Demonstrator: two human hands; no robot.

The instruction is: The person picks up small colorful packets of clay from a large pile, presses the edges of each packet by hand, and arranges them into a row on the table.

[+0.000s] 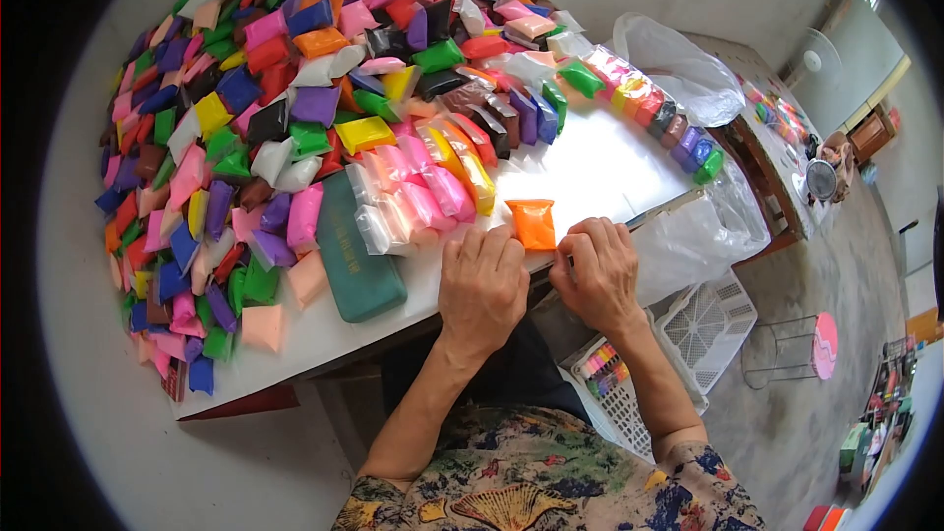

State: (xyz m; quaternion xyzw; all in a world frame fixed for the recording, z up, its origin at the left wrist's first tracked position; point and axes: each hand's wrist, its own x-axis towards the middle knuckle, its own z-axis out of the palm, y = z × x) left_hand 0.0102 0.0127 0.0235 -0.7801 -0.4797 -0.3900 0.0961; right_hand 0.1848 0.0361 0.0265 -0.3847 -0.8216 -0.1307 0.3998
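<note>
A small orange packet (pixel 532 223) in clear plastic lies at the front edge of the white table (pixel 600 162), between my two hands. My left hand (pixel 484 280) is closed at the packet's left side, its fingers curled down. On the right side, my right hand (pixel 598 273) is closed too, thumb and fingers bent at the lower right corner. Both sets of fingertips are partly hidden. Just beyond my left hand stand rows of pink packets (pixel 418 195) and yellow packets (pixel 474 180). A green zipped case (pixel 359 261) lies left of them.
A large heap of coloured packets (pixel 251 128) covers the table's left and back. A row of coloured packets (pixel 661 118) lines the right edge, beside clear plastic bags (pixel 678 64). Below right are white plastic baskets (pixel 710 320) and a pink-topped stool (pixel 824 344).
</note>
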